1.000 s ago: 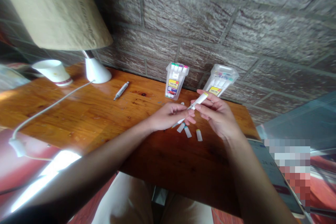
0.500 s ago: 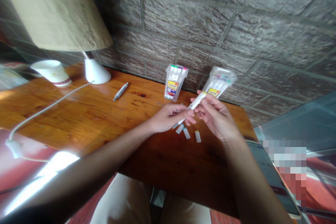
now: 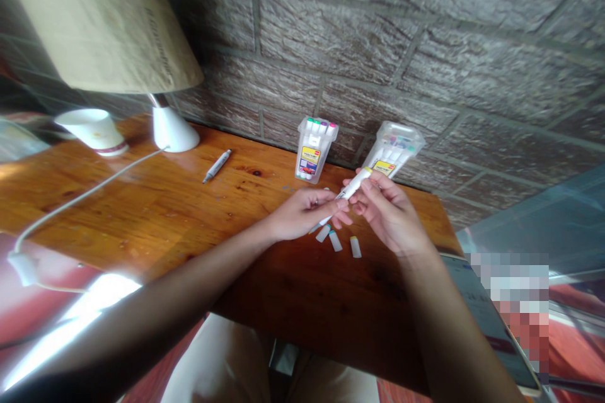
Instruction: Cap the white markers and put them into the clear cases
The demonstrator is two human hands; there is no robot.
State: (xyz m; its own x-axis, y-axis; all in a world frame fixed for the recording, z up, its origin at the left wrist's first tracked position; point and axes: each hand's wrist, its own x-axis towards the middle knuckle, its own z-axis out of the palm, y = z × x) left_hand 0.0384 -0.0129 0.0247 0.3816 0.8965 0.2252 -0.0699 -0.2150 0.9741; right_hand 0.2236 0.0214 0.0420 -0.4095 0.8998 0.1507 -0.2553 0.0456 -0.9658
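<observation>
My right hand pinches a white marker with a yellow end, tilted up toward the wall. My left hand meets it at the marker's lower tip, fingers closed around another white marker piece that pokes out below. Three loose caps lie on the wooden table just under both hands. Two clear marker cases stand by the brick wall: the left case upright with coloured markers, the right case leaning behind my right hand.
A grey marker lies alone toward the back left. A lamp with a beige shade, its white base and a white cord occupy the left side. A white cup sits at far left.
Both hands have shifted slightly; the yellow-ended marker sits a little lower and closer to my left fingertips. Nothing else on the table has moved.
</observation>
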